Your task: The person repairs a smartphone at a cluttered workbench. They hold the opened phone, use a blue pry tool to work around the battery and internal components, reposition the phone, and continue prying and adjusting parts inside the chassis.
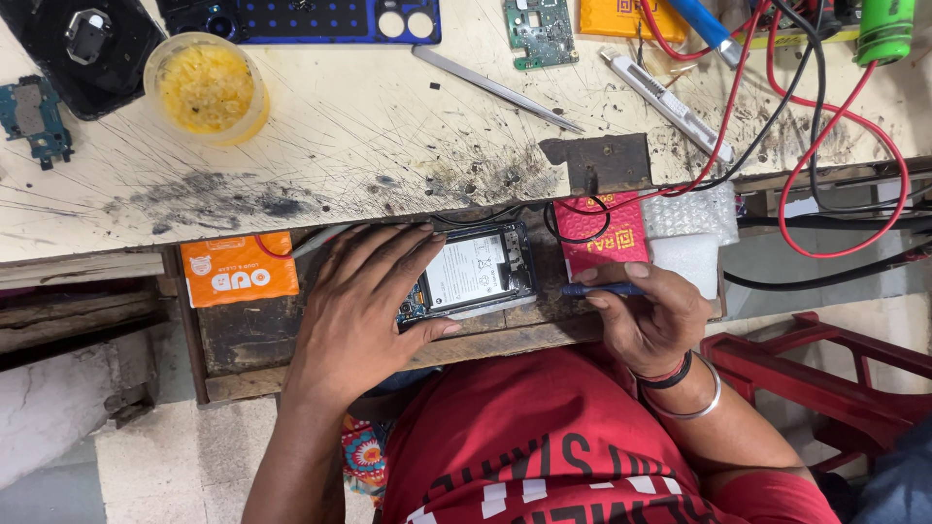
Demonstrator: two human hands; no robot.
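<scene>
Blue-handled tool (602, 289) pinched in right hand (652, 325), tip aimed at opened phone (476, 275) for prying. Left hand (361, 309) flat, fingers spread, pressing phone's left side to steady it. Phone on wooden ledge below scratched desk (369, 136); yellow cup (206, 87) far above-left of phone.

Opened phone (476, 274) lies in drawer (243, 335) under bench (369, 126) edge, left hand (359, 311) on its left end, right hand (652, 320) with tool (600, 289) to its right, box (239, 269) far left.
</scene>
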